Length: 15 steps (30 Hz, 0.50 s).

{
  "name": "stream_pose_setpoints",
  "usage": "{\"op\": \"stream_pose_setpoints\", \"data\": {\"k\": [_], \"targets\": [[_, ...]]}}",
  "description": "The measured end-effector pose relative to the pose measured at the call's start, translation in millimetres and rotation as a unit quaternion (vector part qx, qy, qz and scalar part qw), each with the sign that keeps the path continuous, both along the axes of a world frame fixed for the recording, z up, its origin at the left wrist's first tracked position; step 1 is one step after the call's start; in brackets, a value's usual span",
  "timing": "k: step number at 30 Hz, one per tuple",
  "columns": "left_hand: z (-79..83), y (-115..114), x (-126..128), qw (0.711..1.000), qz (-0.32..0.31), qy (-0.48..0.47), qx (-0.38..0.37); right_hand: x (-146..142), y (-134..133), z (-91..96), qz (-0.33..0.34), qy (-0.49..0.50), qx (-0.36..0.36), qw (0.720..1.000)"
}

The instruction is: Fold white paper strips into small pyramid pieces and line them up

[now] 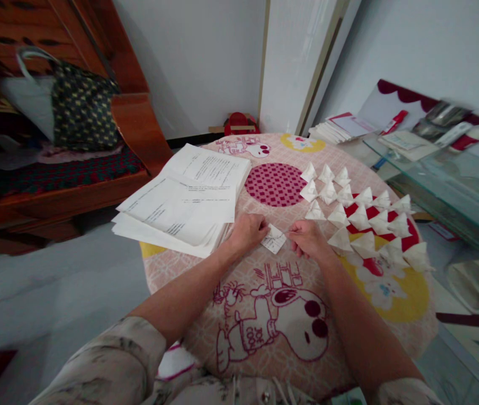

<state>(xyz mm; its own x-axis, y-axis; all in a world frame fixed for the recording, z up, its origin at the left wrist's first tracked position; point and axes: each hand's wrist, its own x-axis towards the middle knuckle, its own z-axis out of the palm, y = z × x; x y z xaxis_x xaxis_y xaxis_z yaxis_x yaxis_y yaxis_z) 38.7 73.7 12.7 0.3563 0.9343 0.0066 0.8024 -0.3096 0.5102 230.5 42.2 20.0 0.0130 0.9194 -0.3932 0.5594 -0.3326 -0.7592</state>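
A small folded square of printed paper [273, 241] is between my two hands, just above the middle of the round table. My left hand [248, 229] pinches its left corner, and my right hand [307, 237] pinches the right corner with fingers curled. To the left lies a thick, uneven stack of printed paper sheets [180, 197], its near edge by my left wrist. Several white folded paper shapes with pointed tops [363, 219] stand in rows on the right side, the closest ones beside my right hand.
A patterned pink cloth [231, 304] with cartoon figures covers the round table. On the right is a glass shelf [425, 174] with papers, a red marker and a metal container. At left stands a wooden bench [133, 129] with bags on it. A white wall rises behind.
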Motion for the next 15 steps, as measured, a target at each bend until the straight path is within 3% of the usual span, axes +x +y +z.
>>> {"op": "stream_pose_setpoints", "data": {"k": [4,7,10,15], "targets": [[-1.2,4,-1,1.000,-0.005,-0.018,-0.007,-5,-2,1.8,0.010,-0.061,0.050,0.997],[-3.1,6,-2,1.000,-0.005,-0.028,-0.001,-10,-3,1.1,0.028,-0.125,0.194,0.973],[-5.2,6,-3,0.999,-0.006,-0.037,0.006,-17,0,-0.2,0.075,-0.126,0.309,0.940],[-5.7,6,-4,0.999,-0.006,-0.046,0.003,-25,8,-6.3,0.148,-0.105,0.332,0.926]]}}
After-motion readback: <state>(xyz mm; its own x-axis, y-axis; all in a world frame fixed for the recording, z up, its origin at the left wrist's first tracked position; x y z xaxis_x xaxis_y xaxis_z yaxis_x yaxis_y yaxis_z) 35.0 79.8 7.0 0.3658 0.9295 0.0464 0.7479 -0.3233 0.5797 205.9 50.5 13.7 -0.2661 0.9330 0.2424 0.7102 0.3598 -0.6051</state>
